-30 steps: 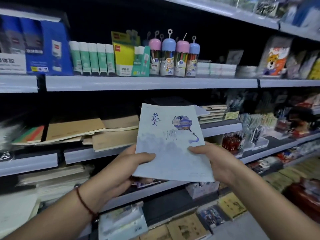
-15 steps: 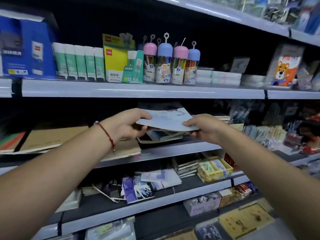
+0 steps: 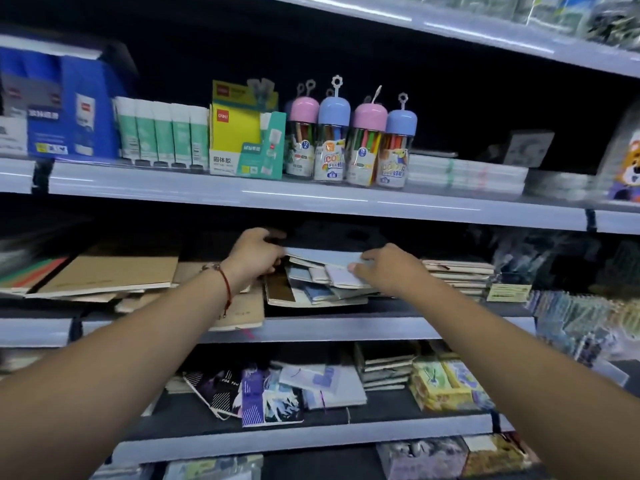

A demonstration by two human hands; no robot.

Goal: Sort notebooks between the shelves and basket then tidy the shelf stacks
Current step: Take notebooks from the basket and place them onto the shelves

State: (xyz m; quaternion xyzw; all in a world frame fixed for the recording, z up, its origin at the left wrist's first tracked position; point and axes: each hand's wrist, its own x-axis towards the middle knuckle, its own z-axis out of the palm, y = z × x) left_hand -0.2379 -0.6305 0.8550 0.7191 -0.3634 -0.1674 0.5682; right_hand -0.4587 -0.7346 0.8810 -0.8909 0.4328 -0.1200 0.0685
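Note:
A pale blue notebook (image 3: 325, 258) lies flat on top of an untidy stack of notebooks (image 3: 311, 289) on the middle shelf (image 3: 381, 329). My left hand (image 3: 254, 251) holds its left edge, fingers curled round it. My right hand (image 3: 384, 268) rests on its right front corner, with the thumb against the pale cover just below. Both arms reach deep under the upper shelf. The far part of the notebook is lost in shadow.
Brown kraft notebooks (image 3: 107, 275) lie askew to the left, a neat notebook stack (image 3: 457, 275) to the right. Crayon jars (image 3: 349, 140) and glue boxes (image 3: 242, 133) stand on the upper shelf. Dark-covered notebooks (image 3: 249, 393) sprawl on the lower shelf. No basket is in view.
Both hands carried the pale blue notebook from in front of me, tipped it flat, and pushed it onto the untidy stack on the middle shelf.

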